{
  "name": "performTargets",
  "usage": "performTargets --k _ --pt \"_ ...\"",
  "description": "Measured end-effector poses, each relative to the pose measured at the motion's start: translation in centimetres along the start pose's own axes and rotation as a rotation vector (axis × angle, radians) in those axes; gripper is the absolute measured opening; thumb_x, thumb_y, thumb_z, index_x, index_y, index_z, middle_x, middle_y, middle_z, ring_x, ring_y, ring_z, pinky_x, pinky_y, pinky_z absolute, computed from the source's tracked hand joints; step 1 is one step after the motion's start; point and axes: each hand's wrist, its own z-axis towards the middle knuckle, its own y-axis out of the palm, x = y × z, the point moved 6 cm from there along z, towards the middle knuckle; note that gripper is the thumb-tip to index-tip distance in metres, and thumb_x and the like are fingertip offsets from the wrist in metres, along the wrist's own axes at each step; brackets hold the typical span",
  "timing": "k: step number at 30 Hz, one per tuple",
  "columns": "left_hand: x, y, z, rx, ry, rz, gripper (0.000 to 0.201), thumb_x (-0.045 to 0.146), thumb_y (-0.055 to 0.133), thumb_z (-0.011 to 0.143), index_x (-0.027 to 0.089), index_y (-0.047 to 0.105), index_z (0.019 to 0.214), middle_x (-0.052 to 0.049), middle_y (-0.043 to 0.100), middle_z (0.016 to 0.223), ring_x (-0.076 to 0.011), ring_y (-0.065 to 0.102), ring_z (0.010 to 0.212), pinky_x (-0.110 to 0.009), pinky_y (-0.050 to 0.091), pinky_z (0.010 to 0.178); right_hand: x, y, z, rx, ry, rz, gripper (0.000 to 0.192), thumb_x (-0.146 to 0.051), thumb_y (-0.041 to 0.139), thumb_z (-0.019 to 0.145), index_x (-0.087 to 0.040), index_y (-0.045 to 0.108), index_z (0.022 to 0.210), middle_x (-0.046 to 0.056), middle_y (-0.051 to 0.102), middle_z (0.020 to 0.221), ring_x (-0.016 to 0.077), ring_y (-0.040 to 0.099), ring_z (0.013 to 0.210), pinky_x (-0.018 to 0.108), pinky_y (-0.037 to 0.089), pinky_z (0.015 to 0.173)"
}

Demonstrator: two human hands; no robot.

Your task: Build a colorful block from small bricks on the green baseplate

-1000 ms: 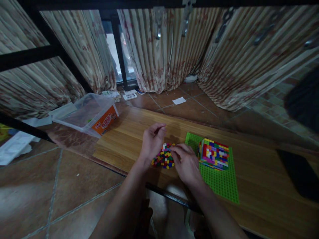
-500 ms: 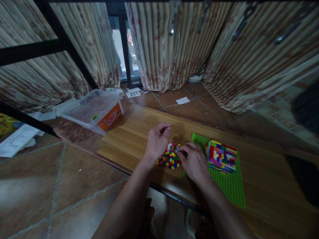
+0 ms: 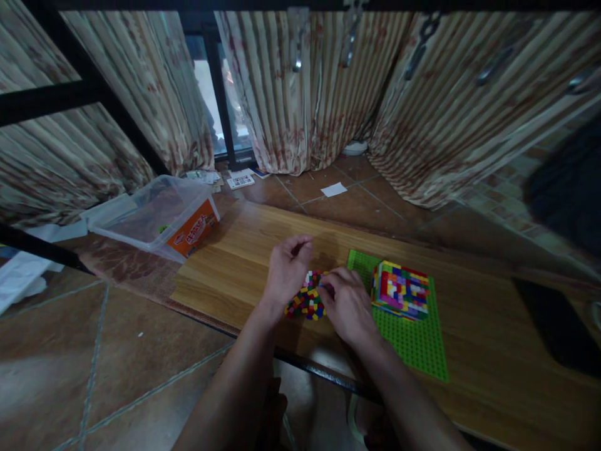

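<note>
Looking down, head view: includes left hand (image 3: 288, 266), fingers curled, beside loose bricks (image 3: 307, 304) on table (image 3: 225, 269); right hand (image 3: 348, 304), fingers bent inward at the pile's right edge. Cannot tell, for either, whether pressed together or pinching. Also includes green baseplate (image 3: 413, 344), bearing multicoloured block (image 3: 402, 291), right of both.

Most likely a room in a home — striped curtains (image 3: 282, 113) with a reddish pattern hang down to a brown tiled floor (image 3: 51, 338) beside a dark-framed window (image 3: 206, 84). Colourful toy bricks (image 3: 307, 305) lie on a wooden counter (image 3: 235, 263) — and a loose white sheet (image 3: 333, 189) lies on the tiles near the curtains.
</note>
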Motion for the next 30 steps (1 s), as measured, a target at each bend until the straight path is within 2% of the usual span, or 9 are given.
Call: performTargets --k 3,6,12,16,19,22,25,30 --pt "0.2 0.2 0.0 -0.003 -0.014 -0.026 0.021 0.026 0.062 0.080 0.015 0.071 0.095 -0.002 0.071 0.084 -0.0127 0.064 0.072 -0.023 0.053 0.068 -0.5 -1.9 -0.4 0.093 -0.002 0.150 0.010 -0.023 0.057 0.089 -0.019 0.066 0.088 0.006 0.066 0.090 0.0223 0.058 0.088 0.036 0.048 0.081" --pt "0.2 0.4 -0.1 -0.021 -0.025 -0.022 0.022 0.027 0.062 0.080 0.015 0.071 0.096 -0.002 0.071 0.085 -0.0130 0.065 0.072 -0.024 0.053 0.069 0.3 -4.4 -1.5 0.195 0.074 0.345 0.014 -0.028 0.054 0.092 -0.021 0.066 0.094 0.004 0.068 0.089 0.0183 0.063 0.084 0.032 0.050 0.077" --pt "0.2 2.1 -0.8 -0.108 -0.004 0.071 0.022 0.029 0.061 0.082 0.016 0.071 0.097 -0.002 0.071 0.083 -0.0140 0.064 0.072 -0.024 0.051 0.069 6.3 -9.0 -4.3 0.390 0.404 0.556 0.027 -0.042 0.060 0.087 -0.022 0.071 0.101 0.003 0.074 0.092 0.0171 0.069 0.075 0.030 0.055 0.069" --pt "0.3 4.7 -1.9 -0.202 0.019 0.108 0.020 0.028 0.059 0.084 0.017 0.071 0.096 -0.002 0.072 0.086 -0.0143 0.065 0.076 -0.023 0.050 0.070 9.8 -11.0 -5.4 0.399 0.536 0.502 0.032 -0.045 0.061 0.084 -0.019 0.072 0.099 0.004 0.074 0.080 0.0177 0.068 0.066 0.029 0.053 0.062" --pt "0.3 6.7 -2.9 -0.293 0.021 0.141 0.021 0.028 0.055 0.086 0.017 0.071 0.096 -0.003 0.072 0.085 -0.0145 0.065 0.075 -0.023 0.049 0.069 11.1 -11.6 -5.9 0.359 0.564 0.388 0.033 -0.046 0.060 0.084 -0.018 0.072 0.096 0.005 0.073 0.076 0.0190 0.067 0.065 0.029 0.052 0.060" --pt "0.3 8.1 -3.8 -0.352 0.053 0.207 0.023 0.024 0.054 0.086 0.018 0.071 0.099 -0.002 0.072 0.083 -0.0140 0.065 0.072 -0.023 0.048 0.067 11.4 -11.6 -6.0 0.311 0.535 0.289 0.032 -0.045 0.058 0.084 -0.018 0.073 0.093 0.006 0.074 0.080 0.0211 0.068 0.071 0.031 0.051 0.065" --pt "0.4 8.8 -4.3 -0.382 0.080 0.266 0.023 0.022 0.054 0.085 0.018 0.072 0.099 -0.002 0.072 0.079 -0.0136 0.063 0.067 -0.023 0.047 0.063 11.4 -11.3 -5.9 0.271 0.518 0.233 0.031 -0.044 0.056 0.085 -0.020 0.073 0.092 0.007 0.075 0.086 0.0231 0.069 0.077 0.033 0.050 0.070" --pt "0.4 9.2 -4.3 -0.405 0.089 0.303 0.023 0.023 0.053 0.086 0.018 0.072 0.100 -0.002 0.072 0.080 -0.0138 0.063 0.066 -0.023 0.047 0.062 11.1 -11.2 -5.7 0.264 0.531 0.146 0.032 -0.047 0.056 0.085 -0.022 0.075 0.090 0.005 0.076 0.084 0.0233 0.069 0.073 0.033 0.048 0.068"
